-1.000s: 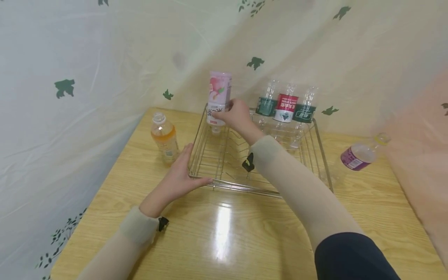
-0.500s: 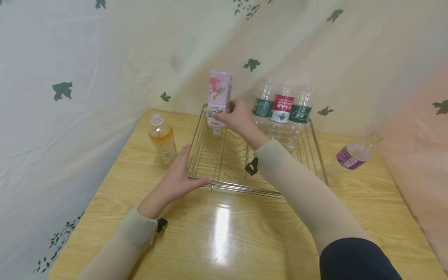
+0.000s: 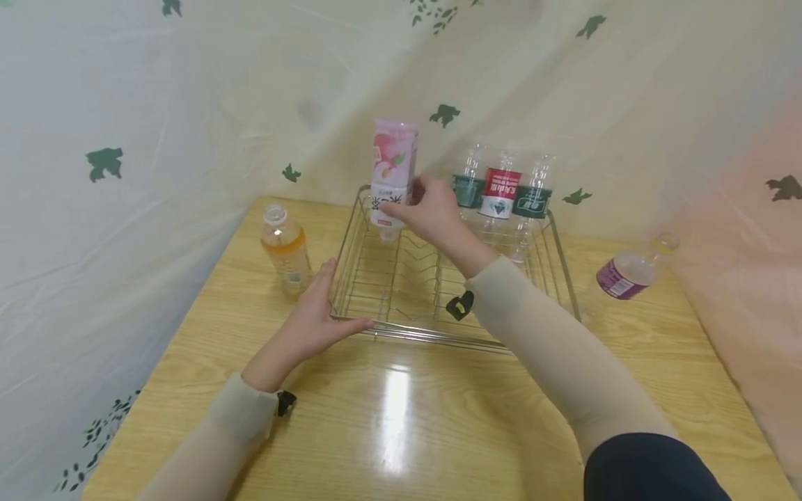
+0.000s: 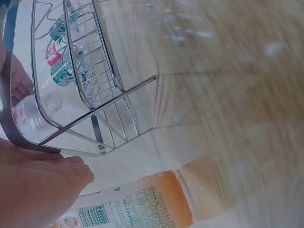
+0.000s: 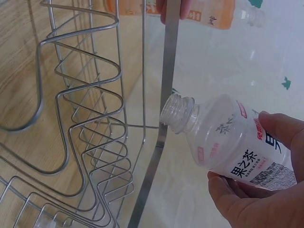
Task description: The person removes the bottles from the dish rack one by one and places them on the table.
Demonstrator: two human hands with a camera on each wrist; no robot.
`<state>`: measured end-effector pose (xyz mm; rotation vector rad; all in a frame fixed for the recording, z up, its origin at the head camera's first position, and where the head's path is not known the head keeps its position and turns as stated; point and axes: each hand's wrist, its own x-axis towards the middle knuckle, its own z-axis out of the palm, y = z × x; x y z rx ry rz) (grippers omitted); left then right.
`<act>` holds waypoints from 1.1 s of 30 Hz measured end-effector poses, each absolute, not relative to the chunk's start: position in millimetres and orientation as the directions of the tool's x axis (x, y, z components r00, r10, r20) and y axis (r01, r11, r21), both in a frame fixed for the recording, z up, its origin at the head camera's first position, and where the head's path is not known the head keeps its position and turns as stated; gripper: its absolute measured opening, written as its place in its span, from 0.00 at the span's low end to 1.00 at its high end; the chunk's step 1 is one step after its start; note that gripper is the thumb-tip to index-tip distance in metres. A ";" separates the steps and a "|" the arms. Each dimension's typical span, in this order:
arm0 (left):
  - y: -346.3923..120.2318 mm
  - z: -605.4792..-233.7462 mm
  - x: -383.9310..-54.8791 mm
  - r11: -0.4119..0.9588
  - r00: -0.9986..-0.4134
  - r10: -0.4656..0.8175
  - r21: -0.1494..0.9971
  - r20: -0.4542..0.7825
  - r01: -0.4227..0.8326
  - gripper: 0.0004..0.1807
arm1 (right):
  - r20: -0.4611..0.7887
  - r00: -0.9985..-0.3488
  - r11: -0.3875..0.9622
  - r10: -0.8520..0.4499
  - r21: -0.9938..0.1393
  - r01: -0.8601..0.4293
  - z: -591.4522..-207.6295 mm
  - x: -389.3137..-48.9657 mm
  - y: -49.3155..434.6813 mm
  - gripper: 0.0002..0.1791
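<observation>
My right hand (image 3: pixel 435 212) pinches a pink peach-printed plastic bottle (image 3: pixel 393 156), upside down, over the back left of a wire dish rack (image 3: pixel 438 337). In the right wrist view the clear uncapped neck of this bottle (image 5: pixel 237 137) points to the rack's flat metal rim (image 5: pixel 168 61). My left hand (image 3: pixel 313 316) rests at the rack's front left corner, fingers along the side and thumb along the front rim. Inverted at the rack's back right stand two green-labelled bottles (image 3: pixel 468 191) and a red-labelled bottle (image 3: pixel 500 191).
An uncapped bottle with an orange band (image 3: pixel 289 257) stands upright left of the rack, close to my left fingers. To the right is a clear bottle with a purple label (image 3: pixel 626 275). A wooden table (image 3: pixel 470 417) carries everything, and a leaf-patterned sheet (image 3: pixel 219 104) hangs behind.
The pink bottle has risen a little and shifted slightly right relative to the rack, still in my right hand. My left hand stays at the corner. The head view has shifted slightly.
</observation>
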<state>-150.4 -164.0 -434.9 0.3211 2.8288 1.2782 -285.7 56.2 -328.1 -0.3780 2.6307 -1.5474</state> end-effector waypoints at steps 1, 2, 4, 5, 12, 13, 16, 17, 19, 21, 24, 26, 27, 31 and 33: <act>-164.2 -434.9 -150.3 0.645 -0.979 0.195 0.743 0.066 0.179 0.74 | 0.076 -0.966 0.464 -0.245 -0.866 -0.186 -327.3 -283.7 57.2 0.31; -164.4 -435.0 -150.3 0.646 -0.979 0.195 0.742 0.066 0.179 0.74 | 0.083 -0.965 0.462 -0.248 -0.866 -0.193 -326.3 -281.5 58.4 0.31; -164.8 -434.6 -150.0 0.648 -0.979 0.194 0.741 0.065 0.178 0.74 | 0.099 -0.962 0.456 -0.256 -0.865 -0.211 -324.3 -277.8 60.9 0.30; -165.0 -434.5 -149.9 0.648 -0.979 0.193 0.742 0.063 0.175 0.74 | 0.105 -0.960 0.453 -0.259 -0.865 -0.217 -323.1 -276.0 62.2 0.30; -164.6 -433.0 -149.1 0.651 -0.980 0.189 0.741 0.054 0.166 0.75 | 0.120 -0.951 0.421 -0.284 -0.876 -0.236 -318.4 -266.8 70.8 0.29; -164.5 -432.9 -149.3 0.651 -0.980 0.189 0.741 0.053 0.166 0.74 | 0.118 -0.951 0.421 -0.286 -0.876 -0.235 -318.1 -265.8 71.8 0.29; -164.4 -433.2 -149.5 0.654 -0.981 0.187 0.738 0.053 0.165 0.74 | 0.118 -0.950 0.426 -0.290 -0.873 -0.238 -316.0 -262.7 74.5 0.30; -164.3 -433.3 -149.7 0.655 -0.981 0.187 0.737 0.054 0.166 0.74 | 0.117 -0.950 0.426 -0.290 -0.873 -0.237 -315.3 -261.8 75.6 0.31; -164.1 -433.6 -149.9 0.654 -0.981 0.188 0.738 0.054 0.166 0.74 | 0.116 -0.952 0.431 -0.285 -0.871 -0.235 -314.0 -259.7 78.1 0.31; -164.0 -433.8 -149.9 0.652 -0.980 0.189 0.740 0.056 0.168 0.75 | 0.111 -0.953 0.433 -0.280 -0.872 -0.229 -312.5 -257.2 81.0 0.32; -164.0 -434.2 -150.3 0.652 -0.979 0.194 0.739 0.057 0.172 0.75 | 0.111 -0.954 0.438 -0.278 -0.869 -0.229 -311.1 -253.3 85.4 0.32; -163.9 -434.2 -150.3 0.652 -0.979 0.195 0.738 0.058 0.174 0.75 | 0.111 -0.953 0.442 -0.280 -0.867 -0.231 -310.5 -251.1 88.0 0.33; -163.9 -434.3 -150.3 0.652 -0.979 0.195 0.738 0.059 0.174 0.75 | 0.116 -0.952 0.442 -0.283 -0.865 -0.237 -310.3 -250.1 89.2 0.33; -163.6 -434.3 -150.0 0.647 -0.979 0.195 0.741 0.065 0.178 0.74 | 0.120 -0.949 0.439 -0.292 -0.865 -0.244 -310.0 -246.9 93.8 0.33; -163.5 -434.5 -150.2 0.647 -0.978 0.197 0.740 0.070 0.184 0.74 | 0.129 -0.947 0.431 -0.295 -0.866 -0.253 -310.0 -245.2 96.2 0.32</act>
